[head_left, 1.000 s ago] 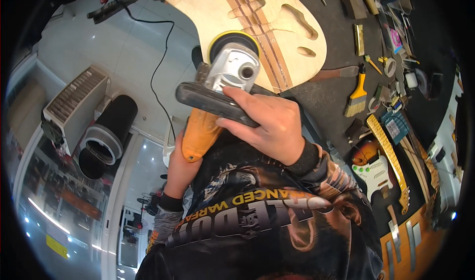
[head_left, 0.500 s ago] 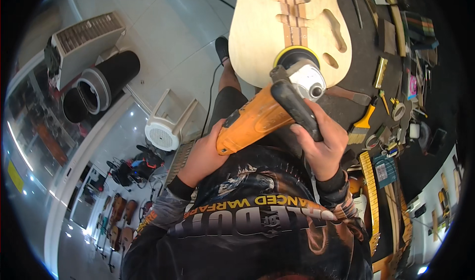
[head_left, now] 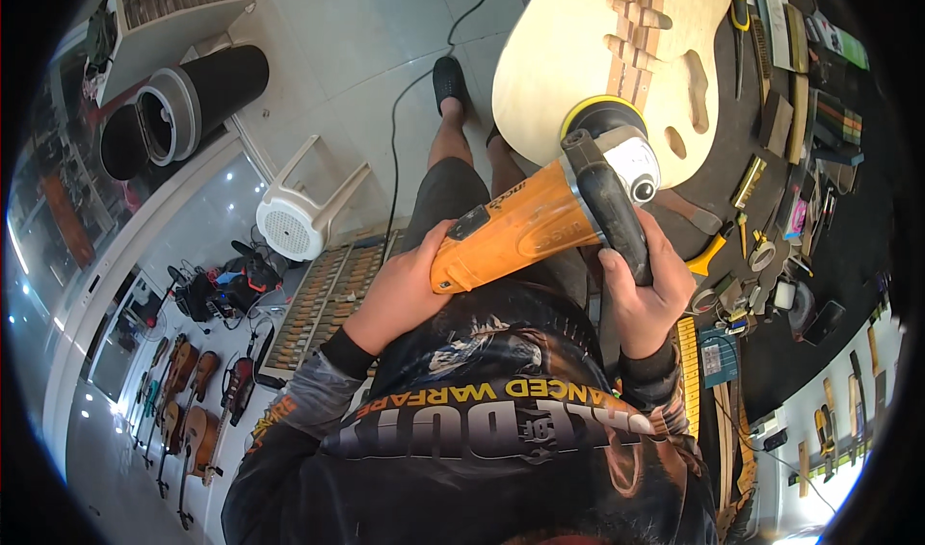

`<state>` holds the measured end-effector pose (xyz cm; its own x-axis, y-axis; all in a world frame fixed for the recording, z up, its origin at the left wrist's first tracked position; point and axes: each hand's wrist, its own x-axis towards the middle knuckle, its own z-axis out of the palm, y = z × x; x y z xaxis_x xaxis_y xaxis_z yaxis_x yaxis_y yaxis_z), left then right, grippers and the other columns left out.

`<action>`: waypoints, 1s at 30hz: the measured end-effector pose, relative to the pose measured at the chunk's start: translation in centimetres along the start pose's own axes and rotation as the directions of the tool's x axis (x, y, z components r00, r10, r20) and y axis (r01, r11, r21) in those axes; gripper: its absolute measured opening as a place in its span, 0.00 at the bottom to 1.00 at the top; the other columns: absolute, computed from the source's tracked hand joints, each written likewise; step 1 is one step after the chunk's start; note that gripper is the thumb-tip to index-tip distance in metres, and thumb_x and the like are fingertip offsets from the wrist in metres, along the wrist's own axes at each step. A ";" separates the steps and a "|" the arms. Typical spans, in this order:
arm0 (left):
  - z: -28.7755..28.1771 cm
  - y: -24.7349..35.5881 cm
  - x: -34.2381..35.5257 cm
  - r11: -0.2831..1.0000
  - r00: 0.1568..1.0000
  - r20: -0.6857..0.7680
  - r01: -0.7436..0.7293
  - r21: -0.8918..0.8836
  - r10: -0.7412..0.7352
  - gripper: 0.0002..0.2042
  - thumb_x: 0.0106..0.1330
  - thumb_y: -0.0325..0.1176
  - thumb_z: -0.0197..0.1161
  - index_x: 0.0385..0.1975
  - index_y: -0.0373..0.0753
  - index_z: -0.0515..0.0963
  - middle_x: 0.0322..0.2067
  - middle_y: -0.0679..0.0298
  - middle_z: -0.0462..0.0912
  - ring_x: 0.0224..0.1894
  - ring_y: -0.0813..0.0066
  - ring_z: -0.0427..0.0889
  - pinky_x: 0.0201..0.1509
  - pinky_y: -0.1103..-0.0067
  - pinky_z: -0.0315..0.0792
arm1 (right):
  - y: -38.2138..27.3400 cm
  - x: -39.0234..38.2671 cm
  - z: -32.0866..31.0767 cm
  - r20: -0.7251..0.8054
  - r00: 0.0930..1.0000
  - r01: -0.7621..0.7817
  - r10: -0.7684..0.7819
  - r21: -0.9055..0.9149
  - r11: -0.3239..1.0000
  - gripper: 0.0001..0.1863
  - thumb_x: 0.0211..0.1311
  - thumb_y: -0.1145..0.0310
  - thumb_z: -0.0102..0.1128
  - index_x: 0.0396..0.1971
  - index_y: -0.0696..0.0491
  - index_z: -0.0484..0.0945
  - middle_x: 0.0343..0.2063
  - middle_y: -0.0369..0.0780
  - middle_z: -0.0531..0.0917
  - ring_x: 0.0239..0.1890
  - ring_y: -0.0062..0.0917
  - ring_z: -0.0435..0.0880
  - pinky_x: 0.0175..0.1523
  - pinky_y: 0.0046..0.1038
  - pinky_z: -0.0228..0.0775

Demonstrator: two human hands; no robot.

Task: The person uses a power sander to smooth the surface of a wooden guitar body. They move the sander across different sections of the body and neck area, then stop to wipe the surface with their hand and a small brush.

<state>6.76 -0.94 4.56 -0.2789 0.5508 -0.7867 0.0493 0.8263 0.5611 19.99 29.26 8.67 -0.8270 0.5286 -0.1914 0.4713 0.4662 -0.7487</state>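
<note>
An orange power polisher (head_left: 520, 222) with a black side handle and a yellow-rimmed round pad is held in both my hands. My left hand (head_left: 400, 285) wraps round its rear body. Closed on the side handle (head_left: 617, 212) is my right hand (head_left: 650, 290), thumb and fingers around it. The pad (head_left: 605, 121) rests at the near edge of a pale wooden guitar body (head_left: 549, 73); whether it spins cannot be told. That body has a brown centre strip (head_left: 631, 53) and several routed cavities, and lies on a dark workbench.
On the bench (head_left: 761, 323) to the right lie a yellow-handled brush (head_left: 710, 254), a tape roll (head_left: 761, 254), a phone (head_left: 824, 323) and wood blocks. A white plastic stool (head_left: 289, 222) stands left. A black cord (head_left: 393, 159) runs across the floor. Guitars (head_left: 198, 434) stand lower left.
The guitar body appears further right in view, and the polisher's pad sits nearer its left part. Both hands keep their hold on the polisher. The view has shifted.
</note>
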 end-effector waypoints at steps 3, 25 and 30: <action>-0.7 -0.5 -0.2 1.000 1.000 -0.014 0.017 -0.008 -0.017 0.46 0.67 0.36 0.80 0.82 0.37 0.61 0.57 0.44 0.90 0.57 0.36 0.89 0.58 0.56 0.84 | -0.7 1.1 0.6 0.043 0.999 0.014 -0.014 0.002 1.000 0.33 0.57 0.69 0.87 0.64 0.60 0.88 0.40 0.48 0.94 0.40 0.34 0.96 0.50 0.30 0.84; -7.6 -1.6 1.2 0.990 0.987 -0.149 0.046 -0.134 -0.066 0.42 0.66 0.32 0.75 0.81 0.40 0.64 0.52 0.41 0.91 0.53 0.32 0.89 0.56 0.52 0.84 | -6.0 10.2 4.8 0.096 0.992 0.084 -0.086 0.024 0.996 0.32 0.58 0.69 0.88 0.63 0.58 0.88 0.43 0.49 0.95 0.40 0.33 0.97 0.47 0.29 0.87; -6.9 -0.9 1.2 0.992 0.991 -0.120 0.048 -0.113 -0.062 0.43 0.66 0.33 0.76 0.81 0.40 0.63 0.51 0.41 0.91 0.53 0.32 0.89 0.56 0.51 0.84 | -5.1 8.9 3.9 0.076 0.995 0.054 -0.059 0.059 0.997 0.32 0.58 0.69 0.88 0.63 0.58 0.89 0.43 0.49 0.95 0.40 0.33 0.97 0.47 0.29 0.86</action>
<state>-0.25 -1.85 4.92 -0.3947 0.4804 -0.7832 -0.0729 0.8334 0.5478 8.99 28.85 8.35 -0.8739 0.4454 -0.1946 0.4069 0.4515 -0.7941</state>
